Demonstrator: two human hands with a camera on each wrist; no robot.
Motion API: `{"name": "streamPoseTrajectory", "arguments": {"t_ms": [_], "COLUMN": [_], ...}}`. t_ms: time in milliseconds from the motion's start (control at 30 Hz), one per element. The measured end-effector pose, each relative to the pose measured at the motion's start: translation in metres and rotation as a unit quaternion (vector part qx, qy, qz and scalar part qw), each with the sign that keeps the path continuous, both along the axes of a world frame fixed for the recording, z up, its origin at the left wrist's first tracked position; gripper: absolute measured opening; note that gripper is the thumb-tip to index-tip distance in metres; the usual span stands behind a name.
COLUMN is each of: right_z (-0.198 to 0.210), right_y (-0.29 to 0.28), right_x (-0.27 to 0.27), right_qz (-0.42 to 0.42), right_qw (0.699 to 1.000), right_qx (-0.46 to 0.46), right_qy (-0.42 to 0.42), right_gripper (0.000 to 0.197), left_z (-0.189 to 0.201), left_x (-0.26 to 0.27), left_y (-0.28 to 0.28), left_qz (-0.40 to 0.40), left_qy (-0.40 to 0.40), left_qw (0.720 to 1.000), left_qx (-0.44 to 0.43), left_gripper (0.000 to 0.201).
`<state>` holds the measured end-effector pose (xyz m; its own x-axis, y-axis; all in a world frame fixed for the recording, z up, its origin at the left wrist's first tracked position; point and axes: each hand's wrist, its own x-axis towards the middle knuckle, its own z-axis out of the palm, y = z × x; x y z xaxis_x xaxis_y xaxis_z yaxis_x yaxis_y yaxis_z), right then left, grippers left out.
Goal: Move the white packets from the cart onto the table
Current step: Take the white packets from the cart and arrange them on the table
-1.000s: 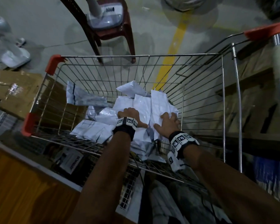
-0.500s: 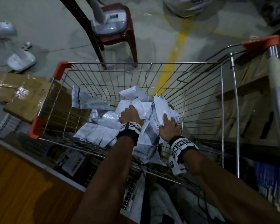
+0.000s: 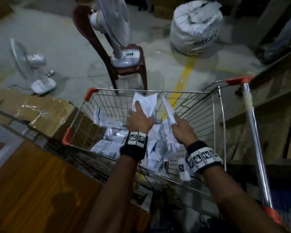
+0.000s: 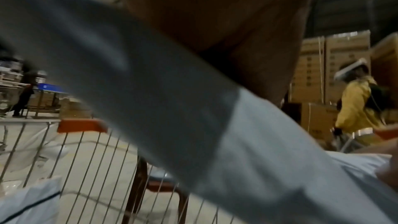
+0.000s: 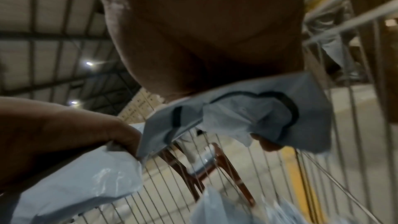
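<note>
A wire cart (image 3: 213, 125) with orange corners holds a heap of white packets (image 3: 111, 130). Both my hands are raised inside it, each gripping a bunch of packets. My left hand (image 3: 139, 119) holds packets (image 3: 145, 102) that stick up toward the cart's far rim; they fill the left wrist view as a pale blurred sheet (image 4: 193, 125). My right hand (image 3: 181, 128) holds other packets (image 3: 169, 110), seen in the right wrist view as a crumpled packet (image 5: 258, 117) with a fingertip curled beneath. The wooden table (image 3: 40, 190) lies at the lower left.
A cardboard box (image 3: 40, 111) sits left of the cart. Beyond the cart stand a red chair (image 3: 124, 64) carrying a fan, another fan (image 3: 34, 68) on the floor and a big white sack (image 3: 195, 26). Wooden shelving (image 3: 275, 101) runs along the right. A person in yellow (image 4: 357, 105) stands farther off.
Both hands have closed on packets and lifted them from the heap toward the cart's rim. The head view has tilted up, showing more floor and the sack.
</note>
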<state>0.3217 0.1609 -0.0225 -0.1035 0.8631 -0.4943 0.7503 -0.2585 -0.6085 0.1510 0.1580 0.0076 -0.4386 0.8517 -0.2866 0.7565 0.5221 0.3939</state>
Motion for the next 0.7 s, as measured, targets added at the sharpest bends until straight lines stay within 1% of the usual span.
{"name": "streamPoseTrajectory", "arguments": {"t_ms": [133,200,300,367,433,500,567,633,700], "right_z": [0.064,0.091,0.127,0.151,0.171,0.186,0.192,0.194,0.193], "right_y": [-0.036,-0.059,-0.09,-0.109,-0.124,-0.135,-0.147,-0.16,-0.177], "right_x": [0.007,0.011,0.014,0.015,0.014,0.01,0.008,0.01,0.014], "right_qz": [0.038,0.049,0.075,0.099,0.127,0.157,0.197,0.257,0.322], "right_qw": [0.993,0.986,0.971,0.96,0.947,0.934,0.924,0.908,0.89], "right_qx": [0.11,0.155,0.195,0.208,0.222,0.241,0.239,0.233,0.215], "right_qy": [0.015,0.046,0.118,0.159,0.193,0.214,0.225,0.233,0.24], "right_gripper": [0.057,0.056,0.056,0.056,0.055,0.054,0.055,0.053,0.051], "left_z": [0.056,0.079,0.101,0.111,0.122,0.13,0.133,0.133,0.132], "left_x": [-0.004,-0.006,-0.012,-0.016,-0.017,-0.018,-0.018,-0.018,-0.013], "left_y": [-0.042,-0.067,-0.111,-0.142,-0.173,-0.202,-0.232,-0.264,-0.299], "left_qz": [0.035,0.048,0.049,0.056,0.083,0.125,0.161,0.205,0.271], "left_qy": [-0.036,-0.058,-0.084,-0.077,-0.071,-0.061,-0.03,-0.004,0.015], "left_qw": [0.994,0.989,0.977,0.969,0.959,0.948,0.938,0.928,0.913], "left_qx": [0.095,0.129,0.19,0.23,0.261,0.287,0.305,0.311,0.306], "left_gripper": [0.081,0.084,0.086,0.088,0.088,0.083,0.081,0.083,0.083]}}
